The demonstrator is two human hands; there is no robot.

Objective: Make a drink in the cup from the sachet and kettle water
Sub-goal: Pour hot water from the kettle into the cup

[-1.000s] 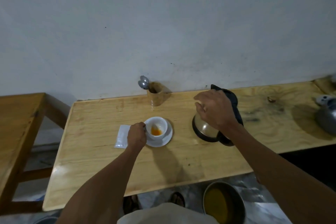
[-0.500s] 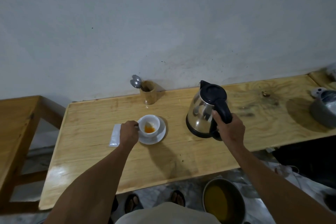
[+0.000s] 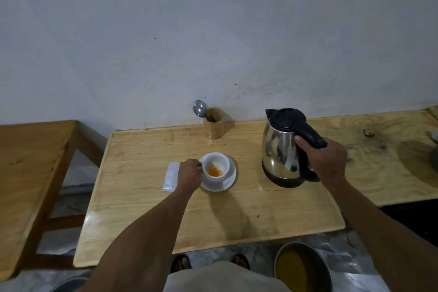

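Observation:
A white cup (image 3: 216, 168) stands on a white saucer (image 3: 227, 182) near the middle of the wooden table (image 3: 213, 218). Orange powder lies in the cup's bottom. My left hand (image 3: 189, 174) grips the cup at its left side, where the handle is hidden. A white sachet (image 3: 171, 176) lies flat just left of that hand. To the right stands a steel kettle (image 3: 282, 152) with a black lid, upright on the table. My right hand (image 3: 326, 159) is closed around its black handle.
A wooden holder (image 3: 214, 123) with spoons (image 3: 199, 108) stands by the wall behind the cup. A second wooden table (image 3: 30, 173) is at the left. A metal pot (image 3: 303, 266) of yellow liquid sits on the floor below the table's front edge.
My right hand has shifted from the kettle's top to its handle and closed on it. The kettle now stands upright. My left hand stays on the cup.

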